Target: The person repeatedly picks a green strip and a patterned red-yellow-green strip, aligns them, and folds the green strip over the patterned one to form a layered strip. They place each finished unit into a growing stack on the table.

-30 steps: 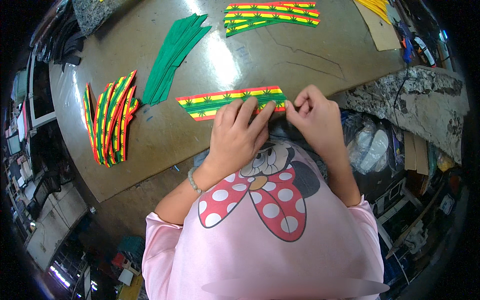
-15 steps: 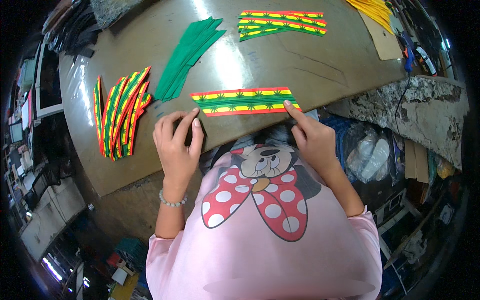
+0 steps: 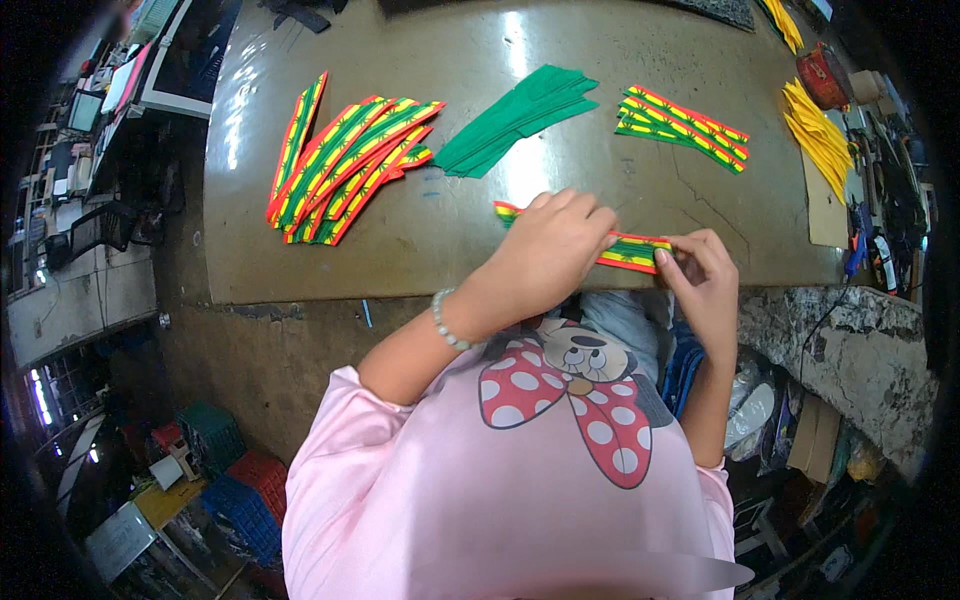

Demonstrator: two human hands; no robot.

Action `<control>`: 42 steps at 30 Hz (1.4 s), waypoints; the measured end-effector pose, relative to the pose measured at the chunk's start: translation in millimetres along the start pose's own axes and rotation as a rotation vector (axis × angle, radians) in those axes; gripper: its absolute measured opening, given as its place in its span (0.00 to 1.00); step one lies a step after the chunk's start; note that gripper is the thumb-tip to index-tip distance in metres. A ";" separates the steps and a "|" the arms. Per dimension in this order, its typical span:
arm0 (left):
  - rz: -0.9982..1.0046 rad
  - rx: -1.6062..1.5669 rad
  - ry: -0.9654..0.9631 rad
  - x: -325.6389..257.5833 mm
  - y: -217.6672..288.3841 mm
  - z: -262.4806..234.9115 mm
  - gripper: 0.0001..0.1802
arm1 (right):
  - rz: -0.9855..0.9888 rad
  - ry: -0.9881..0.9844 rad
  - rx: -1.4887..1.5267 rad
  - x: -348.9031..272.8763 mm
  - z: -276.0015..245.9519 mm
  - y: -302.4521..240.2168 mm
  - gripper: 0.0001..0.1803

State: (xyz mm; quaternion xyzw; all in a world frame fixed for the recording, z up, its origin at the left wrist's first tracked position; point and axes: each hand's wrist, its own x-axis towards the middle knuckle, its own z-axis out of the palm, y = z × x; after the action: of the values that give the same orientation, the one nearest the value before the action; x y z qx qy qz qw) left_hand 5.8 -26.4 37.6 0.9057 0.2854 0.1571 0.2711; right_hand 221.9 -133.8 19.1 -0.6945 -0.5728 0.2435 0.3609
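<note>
A fabric strip (image 3: 632, 252) striped red, yellow and green, with dark leaf shapes, lies near the table's front edge. My left hand (image 3: 560, 248) bends over its middle with curled fingers closed on it and covers much of it. At the strip's right end, my right hand (image 3: 708, 285) pinches the tip between thumb and fingers. Beyond my hands lies a stack of plain green strips (image 3: 515, 122). A fanned pile of similar patterned strips (image 3: 345, 170) sits to the left, and a smaller patterned pile (image 3: 683, 130) to the right.
The brown table (image 3: 400, 265) has its front edge close to my body. Yellow fabric pieces (image 3: 818, 135) lie at the right on cardboard (image 3: 825, 225), near a red round container (image 3: 823, 76) and a blue-handled tool (image 3: 856, 254). Plastic crates (image 3: 240, 510) stand on the floor at lower left.
My left hand has moved right, from beside the strip onto its middle. My right hand has gone from pointing at the right end to pinching it. The strip looks narrower. The view has shifted.
</note>
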 end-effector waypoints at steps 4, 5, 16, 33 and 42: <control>-0.126 -0.114 0.267 -31.3 -12.2 -59.5 0.11 | 0.281 0.195 0.246 22.2 1.1 26.2 0.09; -0.285 -0.134 0.334 -46.1 -17.9 -81.2 0.13 | 0.232 0.194 0.262 23.0 2.4 30.5 0.10; -0.789 0.215 0.444 -93.3 -168.8 -127.2 0.19 | 0.105 0.298 0.122 19.9 12.0 25.9 0.10; -0.295 0.210 0.372 15.6 -74.4 -23.6 0.21 | 0.072 0.334 0.079 18.2 14.4 15.9 0.07; -0.166 0.242 0.313 -19.0 -43.6 -10.5 0.18 | -0.344 0.155 -0.292 59.1 76.7 -32.9 0.13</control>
State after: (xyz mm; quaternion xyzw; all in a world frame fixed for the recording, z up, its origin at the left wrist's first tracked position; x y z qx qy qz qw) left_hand -32.7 -3.5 18.3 0.8697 0.4143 0.2374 0.1248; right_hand 157.2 -56.6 1.6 -0.6484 -0.6822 0.0388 0.3356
